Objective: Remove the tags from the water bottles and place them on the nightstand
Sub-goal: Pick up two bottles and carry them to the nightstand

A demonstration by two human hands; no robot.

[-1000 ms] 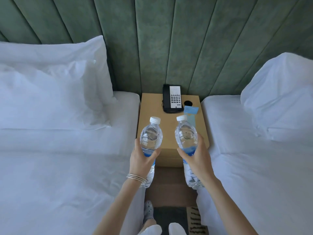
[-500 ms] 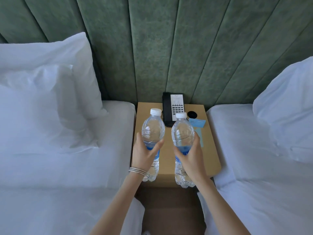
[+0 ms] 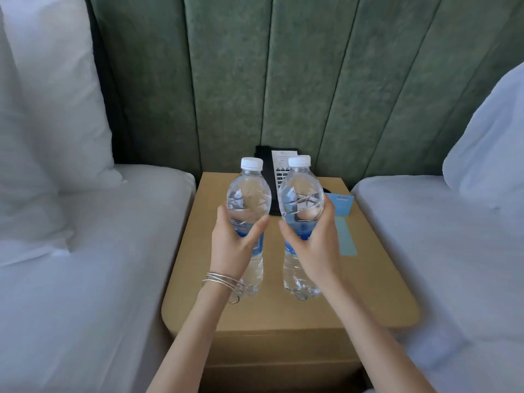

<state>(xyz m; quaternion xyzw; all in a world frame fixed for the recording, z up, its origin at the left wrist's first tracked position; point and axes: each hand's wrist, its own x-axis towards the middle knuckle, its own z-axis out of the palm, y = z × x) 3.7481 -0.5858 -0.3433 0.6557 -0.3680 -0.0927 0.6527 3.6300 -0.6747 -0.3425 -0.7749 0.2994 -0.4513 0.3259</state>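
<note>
Two clear water bottles with white caps and blue labels stand upright, side by side, over the tan nightstand [image 3: 368, 293]. My left hand [image 3: 236, 245], with thin bangles at the wrist, grips the left bottle [image 3: 249, 194] around its middle. My right hand [image 3: 316, 245] grips the right bottle [image 3: 300, 194] the same way. Their bases are at or just above the nightstand top; I cannot tell whether they touch it. No tag shows on either bottle neck.
A black telephone [image 3: 279, 165] sits at the back of the nightstand, partly hidden by the bottles. Blue paper cards [image 3: 341, 205] lie on its right side. White beds with pillows [image 3: 51, 109] flank the nightstand. A green padded headboard [image 3: 312, 80] rises behind.
Both hands moved the bottles forward from in front of the nightstand to over its top and closer together. The view has come nearer to the nightstand.
</note>
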